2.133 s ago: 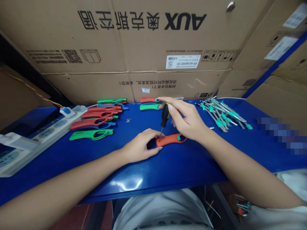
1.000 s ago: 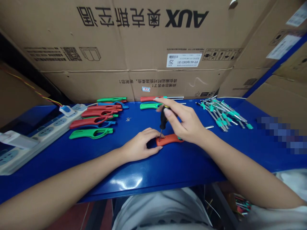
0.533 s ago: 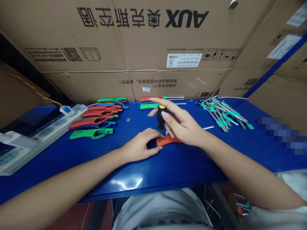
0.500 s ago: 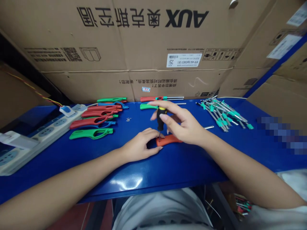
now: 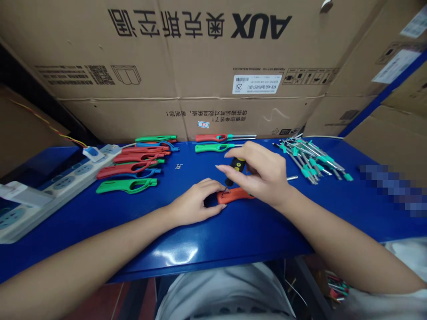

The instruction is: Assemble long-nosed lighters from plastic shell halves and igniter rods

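Observation:
An orange-red lighter (image 5: 235,194) lies on the blue table in front of me, its metal tube pointing right and partly hidden behind my right hand. My left hand (image 5: 196,202) grips the lighter's handle end between thumb and fingers. In my right hand (image 5: 263,173) is a screwdriver (image 5: 237,166) with a black and yellow handle, held loosely by the fingers. The screwdriver leans to the right, and its tip is at the handle's left end, by a small hole. Whether a screw sits under the tip cannot be made out.
Several red, green and blue lighter handles (image 5: 128,184) lie at the left beside a white power strip (image 5: 63,184). Tiny screws (image 5: 179,166) lie mid-table. Two lighters with tubes (image 5: 213,147) rest at the back. Metal tubes with green parts (image 5: 310,160) are heaped right. Cardboard (image 5: 200,84) stands behind.
My right hand has moved right, and the screwdriver has gone from nearly upright to tilted right. The left hand and the lighter have stayed in place.

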`<control>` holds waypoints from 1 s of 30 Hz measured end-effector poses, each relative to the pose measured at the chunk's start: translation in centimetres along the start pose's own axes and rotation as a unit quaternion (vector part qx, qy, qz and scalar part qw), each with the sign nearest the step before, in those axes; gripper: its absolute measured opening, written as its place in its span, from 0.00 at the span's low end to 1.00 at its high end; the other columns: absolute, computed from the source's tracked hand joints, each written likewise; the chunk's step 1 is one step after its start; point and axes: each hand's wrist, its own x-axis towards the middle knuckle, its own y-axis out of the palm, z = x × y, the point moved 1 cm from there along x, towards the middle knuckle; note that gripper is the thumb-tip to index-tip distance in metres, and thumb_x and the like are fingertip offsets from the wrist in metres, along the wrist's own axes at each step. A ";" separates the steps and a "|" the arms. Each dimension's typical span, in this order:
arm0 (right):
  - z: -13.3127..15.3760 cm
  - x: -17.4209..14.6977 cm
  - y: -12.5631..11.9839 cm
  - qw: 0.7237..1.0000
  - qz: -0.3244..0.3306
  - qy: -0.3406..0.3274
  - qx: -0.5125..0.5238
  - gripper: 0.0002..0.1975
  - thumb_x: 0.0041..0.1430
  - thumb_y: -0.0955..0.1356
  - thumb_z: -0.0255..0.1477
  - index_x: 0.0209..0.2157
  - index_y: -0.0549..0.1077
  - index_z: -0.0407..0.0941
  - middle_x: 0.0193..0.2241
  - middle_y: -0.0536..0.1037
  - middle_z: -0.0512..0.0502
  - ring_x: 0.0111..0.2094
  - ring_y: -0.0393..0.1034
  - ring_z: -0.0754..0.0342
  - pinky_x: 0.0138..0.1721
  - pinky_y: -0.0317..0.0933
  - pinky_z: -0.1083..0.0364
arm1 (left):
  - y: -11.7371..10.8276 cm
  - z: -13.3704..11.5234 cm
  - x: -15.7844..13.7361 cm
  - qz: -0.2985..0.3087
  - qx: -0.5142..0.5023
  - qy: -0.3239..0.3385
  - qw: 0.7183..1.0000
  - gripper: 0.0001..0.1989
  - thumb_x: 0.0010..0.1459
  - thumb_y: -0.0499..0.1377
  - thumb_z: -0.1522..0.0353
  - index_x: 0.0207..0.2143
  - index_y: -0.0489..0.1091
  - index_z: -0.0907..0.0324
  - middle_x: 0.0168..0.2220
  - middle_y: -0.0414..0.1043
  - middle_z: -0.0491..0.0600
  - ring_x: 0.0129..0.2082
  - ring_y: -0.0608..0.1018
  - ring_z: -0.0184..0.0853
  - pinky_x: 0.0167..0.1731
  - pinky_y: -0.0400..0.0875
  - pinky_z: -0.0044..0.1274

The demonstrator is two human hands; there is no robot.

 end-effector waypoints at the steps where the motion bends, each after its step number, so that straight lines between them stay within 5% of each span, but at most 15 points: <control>1: 0.0 0.0 -0.1 1.000 -0.002 -0.015 -0.015 0.11 0.65 0.69 0.36 0.42 0.78 0.45 0.35 0.81 0.44 0.35 0.76 0.53 0.39 0.70 0.55 | 0.0 0.0 0.0 -0.001 0.001 0.001 1.000 0.15 0.60 0.63 0.67 0.50 0.70 0.57 0.48 0.76 0.52 0.50 0.77 0.41 0.53 0.71 0.33; 4: 0.0 0.2 -0.2 0.998 0.040 0.016 0.041 0.15 0.70 0.62 0.32 0.52 0.75 0.45 0.45 0.80 0.42 0.39 0.76 0.54 0.42 0.71 0.55 | 0.0 -0.1 0.0 -0.001 0.002 0.002 1.000 0.14 0.61 0.63 0.67 0.49 0.71 0.58 0.45 0.76 0.51 0.47 0.77 0.39 0.50 0.72 0.31; 7: 0.1 0.4 0.0 0.977 0.129 0.073 0.156 0.20 0.73 0.58 0.30 0.62 0.65 0.46 0.49 0.78 0.43 0.33 0.74 0.59 0.36 0.71 0.57 | -0.1 -0.2 0.1 0.003 0.001 -0.001 1.000 0.13 0.61 0.63 0.68 0.48 0.71 0.58 0.45 0.76 0.51 0.47 0.77 0.39 0.51 0.72 0.31; 9: -0.1 0.4 0.1 0.976 0.135 0.076 0.152 0.18 0.71 0.62 0.33 0.59 0.69 0.46 0.46 0.79 0.45 0.30 0.74 0.59 0.33 0.70 0.58 | -0.1 -0.2 0.1 0.003 0.000 -0.004 1.000 0.14 0.60 0.63 0.68 0.49 0.71 0.58 0.47 0.76 0.52 0.49 0.77 0.40 0.52 0.72 0.32; 13: -0.3 0.3 -0.2 0.997 0.067 0.025 0.024 0.16 0.63 0.70 0.41 0.47 0.77 0.45 0.43 0.81 0.42 0.40 0.76 0.50 0.43 0.70 0.54 | 0.0 -0.1 0.1 0.003 -0.004 -0.002 1.000 0.16 0.61 0.63 0.68 0.52 0.70 0.58 0.49 0.76 0.53 0.51 0.77 0.41 0.55 0.70 0.34; 17: -0.1 0.5 -0.4 0.984 0.111 0.070 0.121 0.21 0.74 0.57 0.33 0.61 0.68 0.45 0.48 0.80 0.42 0.39 0.77 0.55 0.42 0.71 0.54 | -0.1 -0.3 0.1 0.002 -0.006 -0.003 1.000 0.14 0.61 0.63 0.67 0.49 0.71 0.57 0.47 0.77 0.52 0.49 0.77 0.40 0.52 0.72 0.33; 19: -0.2 0.7 -0.6 0.975 0.127 0.090 0.156 0.20 0.73 0.58 0.34 0.61 0.68 0.46 0.45 0.81 0.44 0.34 0.77 0.57 0.37 0.71 0.56 | -0.1 -0.3 0.1 0.005 -0.004 -0.006 1.000 0.14 0.61 0.63 0.68 0.49 0.71 0.56 0.46 0.77 0.51 0.48 0.77 0.40 0.52 0.72 0.33; 24: -0.8 0.6 -1.0 0.998 0.052 0.021 0.010 0.15 0.63 0.70 0.41 0.42 0.79 0.45 0.37 0.83 0.43 0.37 0.77 0.51 0.41 0.70 0.54 | 0.0 -0.1 0.0 -0.004 -0.003 -0.003 1.000 0.14 0.60 0.63 0.67 0.49 0.71 0.57 0.47 0.76 0.51 0.49 0.77 0.40 0.52 0.72 0.33; 30: -0.7 0.7 -0.6 0.969 0.150 0.091 0.176 0.19 0.73 0.57 0.31 0.60 0.68 0.46 0.46 0.80 0.44 0.29 0.74 0.59 0.33 0.70 0.58 | -0.2 -0.2 0.1 0.009 -0.006 -0.002 1.000 0.12 0.61 0.63 0.67 0.48 0.72 0.57 0.46 0.77 0.51 0.47 0.77 0.39 0.51 0.72 0.32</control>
